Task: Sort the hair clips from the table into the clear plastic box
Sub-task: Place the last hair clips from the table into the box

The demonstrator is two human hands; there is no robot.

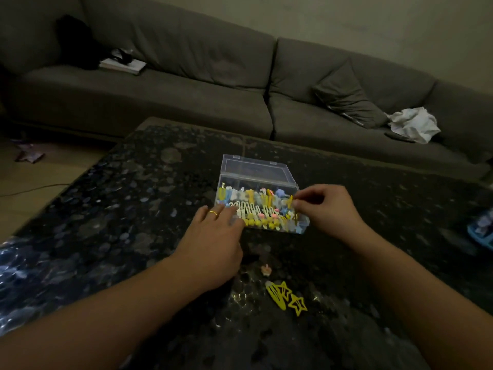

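Observation:
A clear plastic box [256,169] stands open on the dark table, its lid tipped back, filled with rows of yellow, white, pink and blue hair clips. My right hand [325,209] pinches a yellow clip [291,201] over the box's right end. My left hand [213,241], with a gold ring, rests its straight fingers on the box's front left corner. Near me on the table lie yellow star clips [286,296] and a small pink clip [266,269].
The dark patterned table [133,209] fills the foreground. A grey sofa [213,97] runs behind it, with a book [122,65], a cushion [346,97] and a white cloth [413,124]. A blue object [482,231] lies at the right edge.

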